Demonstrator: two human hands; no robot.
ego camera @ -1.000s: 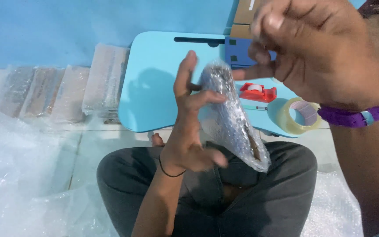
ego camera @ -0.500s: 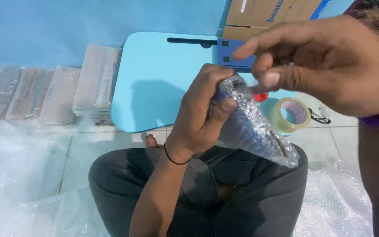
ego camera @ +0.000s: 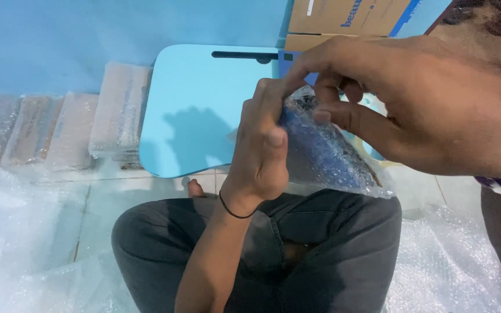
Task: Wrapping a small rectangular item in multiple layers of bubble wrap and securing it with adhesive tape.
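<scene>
The left hand (ego camera: 262,150) grips a bubble-wrapped blue parcel (ego camera: 326,153) from its left side, held above the person's crossed legs (ego camera: 320,249). The right hand (ego camera: 413,98) pinches the wrap at the parcel's top end with its fingertips, though what lies inside is too blurred to tell. Behind stand a light blue worktop (ego camera: 198,104) and wrapped bundles (ego camera: 65,124) on the floor.

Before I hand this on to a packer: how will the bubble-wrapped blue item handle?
The bubble-wrapped blue item probably stays stiff, since it keeps a flat shape. The glossy wrap may be slippery; both the left hand and right hand grip it.
</scene>
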